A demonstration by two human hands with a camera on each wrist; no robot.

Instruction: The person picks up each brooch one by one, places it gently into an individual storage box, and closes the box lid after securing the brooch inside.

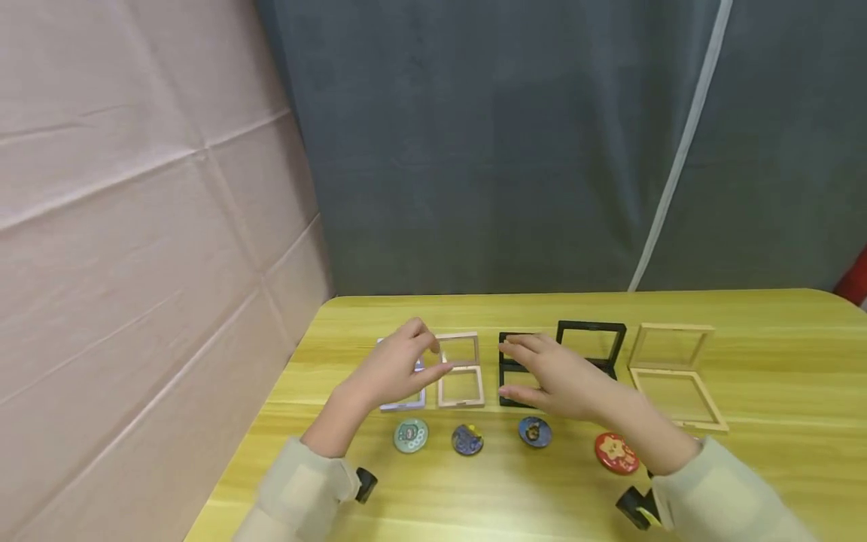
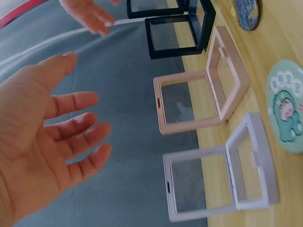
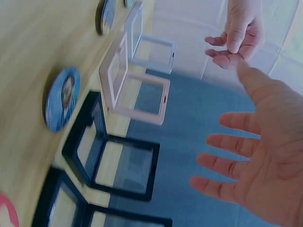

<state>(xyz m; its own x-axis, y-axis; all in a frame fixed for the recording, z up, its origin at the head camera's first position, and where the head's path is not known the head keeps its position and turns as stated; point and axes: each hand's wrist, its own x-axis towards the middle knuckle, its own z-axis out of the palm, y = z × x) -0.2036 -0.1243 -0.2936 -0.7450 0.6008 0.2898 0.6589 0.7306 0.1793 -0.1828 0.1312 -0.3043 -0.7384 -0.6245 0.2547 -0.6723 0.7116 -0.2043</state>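
Note:
Both hands hover over a row of opened hinged display frames with clear film windows. My left hand [image 1: 393, 365], fingers loosely bent and holding nothing, is above the lilac frame [image 2: 199, 184] and nearest the pink frame [image 1: 460, 388]. My right hand [image 1: 558, 376], also holding nothing, has its fingers spread over a black frame [image 1: 506, 376] and partly hides it. A second black frame [image 1: 591, 326] and a cream-yellow frame [image 1: 677, 372] stand open to its right. In front lie round badges: a green one [image 1: 411, 435], a dark blue one [image 1: 467, 439], a blue one [image 1: 535, 432] and a red one [image 1: 616, 453].
The wood-grain table [image 1: 474, 497] meets a dark grey curtain [image 1: 474, 150] at its back edge. A pale pink cloth wall [image 1: 135, 263] rises along the left side. Something red [image 1: 855, 278] shows at the far right edge.

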